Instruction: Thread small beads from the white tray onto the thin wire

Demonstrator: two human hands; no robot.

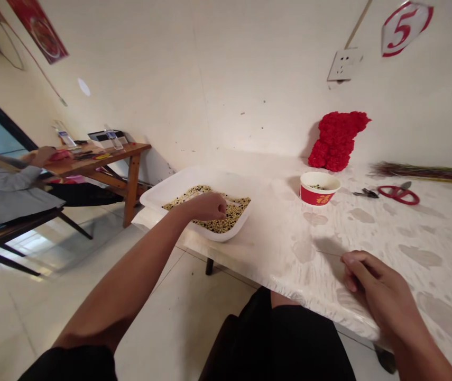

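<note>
My left hand [205, 207] hangs over a white plastic tray [170, 193], its fingers pinched down close to a layer of mixed grains and seeds [226, 219]. Whether those fingers hold a grain is hidden. On the white table top [427, 233], my right hand [376, 280] pinches a thin stalk [329, 254] between thumb and fingers. A red and white paper cup [319, 193] with some seeds inside stands between the hands, further back.
Along the wall lie a bundle of coloured stalks [424, 172], red-handled scissors [399, 194] and small pliers [366, 193]. A red flower-covered bear [337, 140] stands by them. To the left, a seated person's grey sleeve [11, 180] reaches towards a wooden side table [130, 153].
</note>
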